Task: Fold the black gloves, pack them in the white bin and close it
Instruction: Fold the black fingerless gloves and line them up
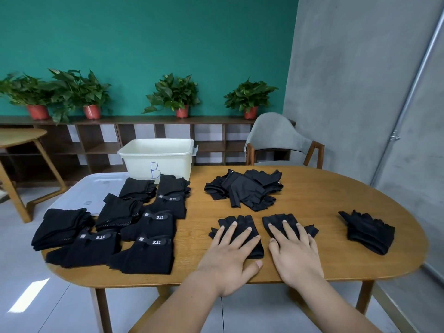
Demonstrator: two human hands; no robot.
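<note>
Two black fingerless gloves lie flat side by side near the table's front edge. My left hand [230, 253] presses flat on the left glove [236, 222], fingers spread and straight. My right hand [294, 251] presses flat on the right glove [281, 218] in the same way. Behind them sits a loose pile of gloves [245, 188]. A folded stack [368, 231] lies to the right. Several folded pairs [144, 227] with white labels cover the table's left side. The white bin [158, 155], marked B, stands open at the back left, its lid [93, 191] flat beside it.
The oval wooden table [312, 188] has bare wood at the right and back. A grey chair [276, 138] stands behind it. A shelf with several potted plants [173, 94] lines the green wall. Another wooden table [19, 138] is at far left.
</note>
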